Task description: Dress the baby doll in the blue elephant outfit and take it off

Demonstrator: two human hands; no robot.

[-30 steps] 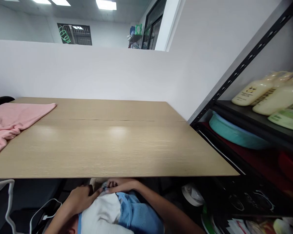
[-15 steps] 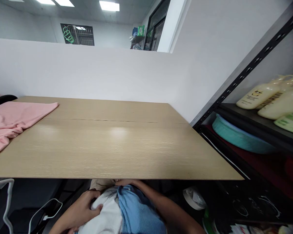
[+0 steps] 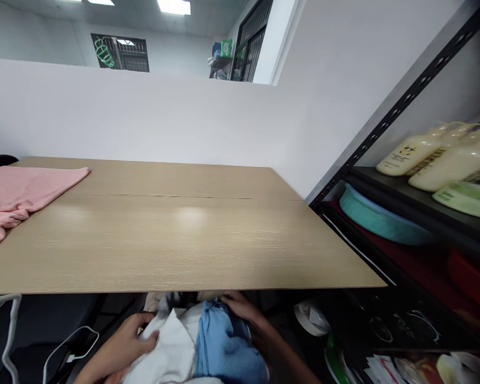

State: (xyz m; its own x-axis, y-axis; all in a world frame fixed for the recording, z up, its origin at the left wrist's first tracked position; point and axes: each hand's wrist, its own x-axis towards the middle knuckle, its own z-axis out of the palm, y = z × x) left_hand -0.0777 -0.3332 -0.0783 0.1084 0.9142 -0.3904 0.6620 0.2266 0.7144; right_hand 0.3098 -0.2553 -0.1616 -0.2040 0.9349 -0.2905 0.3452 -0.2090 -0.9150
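Note:
Below the table's front edge, a white cloth (image 3: 166, 346) and a blue cloth (image 3: 224, 344) lie bunched side by side close to my body. My left hand (image 3: 132, 338) grips the left side of the white cloth, thumb on top and fingers bent over its edge. At the upper right of the blue cloth is my right hand (image 3: 240, 306), its fingers curled at the cloth's top edge and partly hidden by folds and shadow. The cloths look like towels or clothes; their full shape is hidden in the bundle.
A wooden table (image 3: 176, 240) stretches ahead, with a pink cloth (image 3: 28, 192) at its left. On the right, a black shelf (image 3: 400, 192) holds lotion-type bottles (image 3: 444, 154) and a teal round item (image 3: 380, 218). A white cable (image 3: 74, 341) hangs lower left.
My right hand has shifted right and pulled back over the blue cloth. A white cloth corner now stands up in the middle of the bundle. The view has turned slightly right.

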